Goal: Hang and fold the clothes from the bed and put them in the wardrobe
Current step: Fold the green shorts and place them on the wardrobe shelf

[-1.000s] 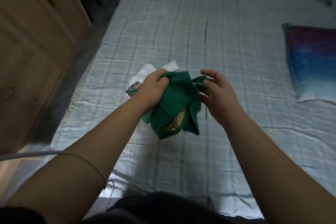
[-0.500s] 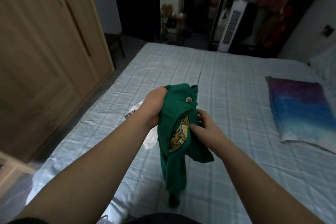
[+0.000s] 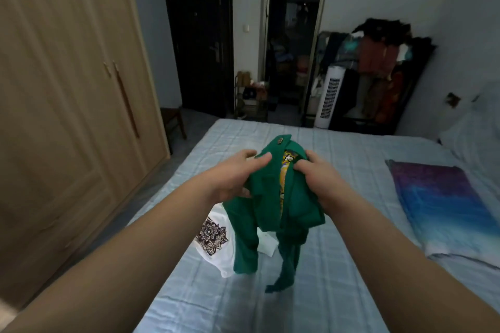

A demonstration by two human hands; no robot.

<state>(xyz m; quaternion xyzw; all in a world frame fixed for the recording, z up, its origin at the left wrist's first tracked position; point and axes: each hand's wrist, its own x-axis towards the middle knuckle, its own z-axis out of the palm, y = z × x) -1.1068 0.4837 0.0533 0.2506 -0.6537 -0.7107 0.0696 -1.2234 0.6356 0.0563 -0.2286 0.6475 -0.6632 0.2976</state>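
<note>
I hold a green garment (image 3: 295, 205) with a yellow patterned lining and a metal button up over the bed (image 3: 346, 265). My left hand (image 3: 232, 178) grips its left top edge, fingers spread across the cloth. My right hand (image 3: 315, 178) pinches the right edge beside the lining. The two green legs or sleeves hang down toward the bed. Under the garment lies a white T-shirt (image 3: 216, 246) with a black mandala print. The closed wooden wardrobe (image 3: 67, 105) stands at my left.
A blue-purple pillow (image 3: 443, 208) lies on the right of the bed. Beyond the bed foot are a clothes rack (image 3: 378, 76), a white tower fan (image 3: 328, 97), a dark door and an open doorway. A narrow floor strip runs between bed and wardrobe.
The green garment went from bunched near the bed to lifted and hanging open between both hands. My view tilted up from the bed to the room. The right hand moved to the garment's top edge.
</note>
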